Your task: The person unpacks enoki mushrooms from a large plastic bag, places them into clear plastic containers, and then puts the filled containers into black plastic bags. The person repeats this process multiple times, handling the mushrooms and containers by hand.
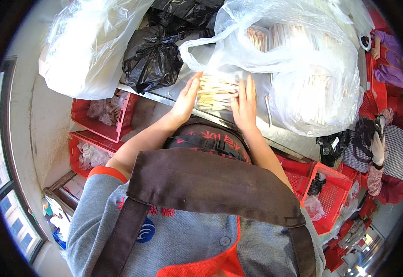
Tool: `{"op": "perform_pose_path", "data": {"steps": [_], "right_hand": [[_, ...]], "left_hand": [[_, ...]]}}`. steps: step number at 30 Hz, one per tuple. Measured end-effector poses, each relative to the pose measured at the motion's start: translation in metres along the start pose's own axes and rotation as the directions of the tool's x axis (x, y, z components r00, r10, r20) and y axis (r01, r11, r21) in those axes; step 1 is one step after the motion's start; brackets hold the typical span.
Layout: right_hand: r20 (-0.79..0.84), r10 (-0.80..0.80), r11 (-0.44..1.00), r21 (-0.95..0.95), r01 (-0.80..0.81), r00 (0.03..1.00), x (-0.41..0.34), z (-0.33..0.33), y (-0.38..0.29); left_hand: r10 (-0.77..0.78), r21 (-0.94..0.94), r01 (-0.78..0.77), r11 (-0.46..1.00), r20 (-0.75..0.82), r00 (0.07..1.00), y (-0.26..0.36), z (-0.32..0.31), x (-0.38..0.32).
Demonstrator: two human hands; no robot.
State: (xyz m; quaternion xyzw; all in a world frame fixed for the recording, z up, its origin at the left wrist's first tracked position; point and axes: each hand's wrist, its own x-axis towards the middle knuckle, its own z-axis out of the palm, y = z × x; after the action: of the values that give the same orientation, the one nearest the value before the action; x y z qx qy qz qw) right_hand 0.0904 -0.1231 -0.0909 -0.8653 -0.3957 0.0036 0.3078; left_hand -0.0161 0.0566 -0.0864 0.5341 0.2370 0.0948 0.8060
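Many slim, pale yellow sticks (218, 91) lie side by side in what looks like a clear plastic box (235, 75) on the metal table (168, 95). My left hand (186, 98) rests along the left side of the box, fingers straight and pointing away from me. On the opposite side, my right hand (245, 104) has its fingers extended and its thumb against the ends of the sticks. The box sits between both hands, near the table's front edge. Glare blurs the sticks, and the hands hide parts of the box's sides.
Right of my hands, a large clear plastic bag (284, 62) holds several boxes of similar sticks. A knotted black bag (153, 59) and a bulky white bag (87, 48) stand left. Red crates (101, 128) flank me below table height. Another person's gloved hand (378, 149) shows far right.
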Motion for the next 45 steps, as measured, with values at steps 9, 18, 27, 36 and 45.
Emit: {"op": "perform_pose_path", "data": {"steps": [9, 18, 27, 36, 45], "right_hand": [[0.039, -0.011, 1.000, 0.019, 0.010, 0.999, -0.014, -0.010, -0.002], [0.106, 0.070, 0.975, -0.216, -0.045, 0.992, 0.020, -0.001, -0.026], [0.177, -0.002, 0.969, -0.243, 0.046, 0.984, 0.010, -0.011, -0.035], [0.308, 0.006, 0.963, -0.259, 0.078, 0.951, 0.005, -0.029, -0.038], [0.309, 0.051, 0.954, -0.298, 0.046, 0.950, -0.011, -0.060, -0.028]], "left_hand": [[0.046, 0.437, -0.066, 0.897, 0.056, 0.997, -0.005, -0.011, 0.006], [0.311, 0.910, -0.411, -0.055, 0.407, 0.859, 0.020, 0.013, 0.019], [0.322, 0.882, -0.467, -0.061, 0.461, 0.827, 0.019, 0.019, 0.011], [0.437, 0.881, -0.470, -0.056, 0.445, 0.782, 0.034, -0.022, 0.025], [0.095, 0.801, -0.466, -0.376, 0.534, 0.840, 0.033, -0.017, 0.033]]}}
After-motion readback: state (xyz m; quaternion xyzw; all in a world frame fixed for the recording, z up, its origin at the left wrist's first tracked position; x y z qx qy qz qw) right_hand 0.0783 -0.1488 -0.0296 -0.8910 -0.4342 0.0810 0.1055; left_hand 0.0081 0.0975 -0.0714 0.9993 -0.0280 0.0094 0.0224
